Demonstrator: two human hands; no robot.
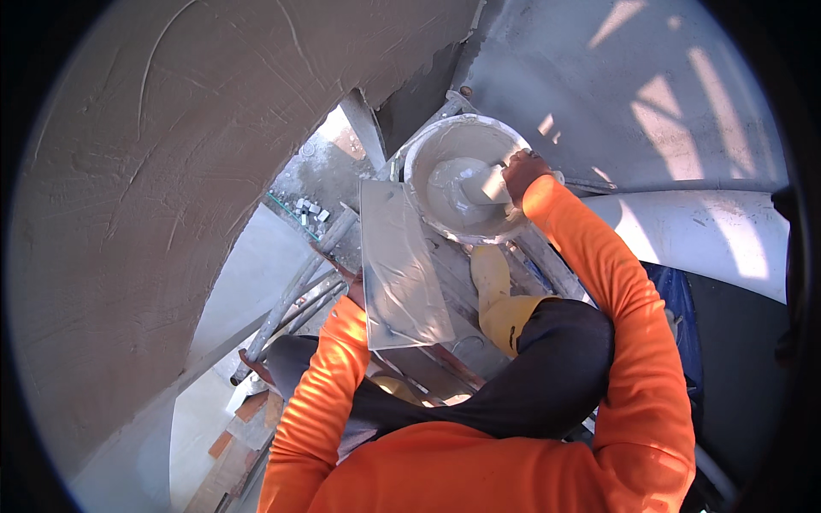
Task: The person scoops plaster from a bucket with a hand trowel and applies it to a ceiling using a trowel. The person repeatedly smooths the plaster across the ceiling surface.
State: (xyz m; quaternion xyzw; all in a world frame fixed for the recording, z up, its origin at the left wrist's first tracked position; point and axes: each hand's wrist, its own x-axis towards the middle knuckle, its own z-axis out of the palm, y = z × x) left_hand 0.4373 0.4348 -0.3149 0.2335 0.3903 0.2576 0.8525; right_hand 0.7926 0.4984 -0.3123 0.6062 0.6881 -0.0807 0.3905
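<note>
My left hand [354, 289] is at the left edge of a flat rectangular plasterer's board [402, 274], holding it level above my legs. Most of its fingers are hidden under the board, whose top carries a thin smear of wet grey plaster. My right hand [523, 174] is closed over the right rim of a round bucket [417, 184], around a pale scoop-like tool [486, 185]. The tool's far end reaches into the wet plaster [450, 184] in the bucket; its exact kind is hard to make out. The board's upper right corner lies close against the bucket.
A freshly plastered wall [162, 171] rises on the left, a grey wall [599, 94] at the back right. Scaffold pipes [295, 278] and planks are below me. My yellow boot [505, 312] stands near the bucket. A large white pipe [701, 227] lies right.
</note>
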